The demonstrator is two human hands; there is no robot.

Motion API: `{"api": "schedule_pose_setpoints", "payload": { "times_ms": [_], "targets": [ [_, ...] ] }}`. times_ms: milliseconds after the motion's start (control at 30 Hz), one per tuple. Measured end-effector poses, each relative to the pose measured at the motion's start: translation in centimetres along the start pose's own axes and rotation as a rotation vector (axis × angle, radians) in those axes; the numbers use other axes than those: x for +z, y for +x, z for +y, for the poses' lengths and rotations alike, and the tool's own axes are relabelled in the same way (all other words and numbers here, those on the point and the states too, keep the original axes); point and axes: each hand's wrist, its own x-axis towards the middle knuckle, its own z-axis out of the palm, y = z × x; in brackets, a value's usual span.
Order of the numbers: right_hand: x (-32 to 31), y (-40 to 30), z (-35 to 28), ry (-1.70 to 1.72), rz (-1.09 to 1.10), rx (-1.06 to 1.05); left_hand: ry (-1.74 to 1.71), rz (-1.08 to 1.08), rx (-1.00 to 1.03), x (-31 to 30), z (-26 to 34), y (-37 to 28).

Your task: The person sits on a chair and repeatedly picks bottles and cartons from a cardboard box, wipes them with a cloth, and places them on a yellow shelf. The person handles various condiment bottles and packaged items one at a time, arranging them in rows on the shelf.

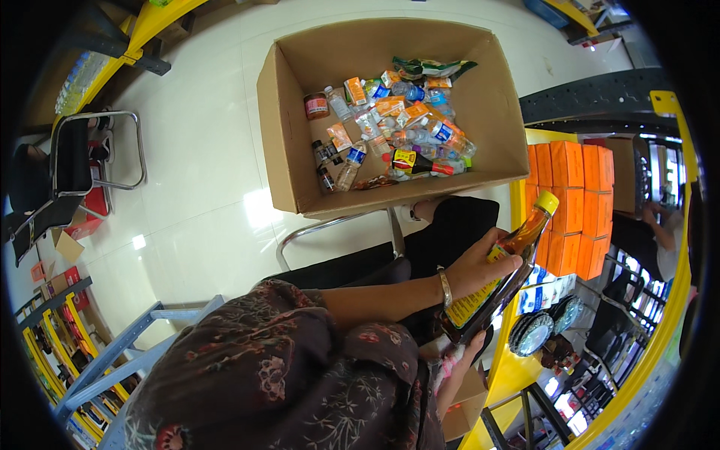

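Note:
My left hand (469, 273), with a bracelet at its wrist, is wrapped around a glass bottle (514, 244) of dark brown liquid. The bottle is tilted, its yellow cap (546, 202) pointing up and right, and it bears a yellow label with writing. Below its base is my right hand (464, 357), holding a pink and white cloth (446, 363) against or close to the bottle's bottom end. Part of that hand is hidden by the cloth and the bottle.
A large open cardboard box (394, 39) holds plastic bottles, orange drink cartons, small jars and a dark sauce bottle (413, 162). Stacked orange boxes (565, 205) and plastic-wrapped round stacks (531, 334) stand on a yellow-edged rack (509, 371). A metal ladder (112, 371) and a chair (70, 157) are at left.

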Motion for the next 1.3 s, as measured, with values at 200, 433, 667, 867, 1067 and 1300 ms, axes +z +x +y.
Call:
{"api": "schedule_pose_setpoints", "payload": {
  "times_ms": [200,433,667,867,1067,1300],
  "targets": [
    [1.5,0.0,-2.3,-0.193,0.008,-0.016,0.044,0.030,0.040,-0.2,-0.4,0.3],
    [0.6,0.3,-0.5,-0.260,0.187,-0.013,0.029,0.034,0.017,-0.2,-0.4,0.1],
    [0.6,0.5,-0.5,-0.325,0.118,-0.027,0.048,0.069,0.032,-0.1,-0.3,0.2],
    [2.7,0.7,-2.3,-0.390,0.073,-0.041,0.135,0.118,0.029,-0.2,-0.3,0.2],
    [3.9,0.6,-3.2,-0.399,0.113,-0.032,0.149,0.146,0.026,-0.2,-0.1,0.3],
    [3.7,0.8,-3.0,-0.389,0.091,-0.049,0.142,0.134,0.031,-0.2,-0.1,0.3]
  ]
}}
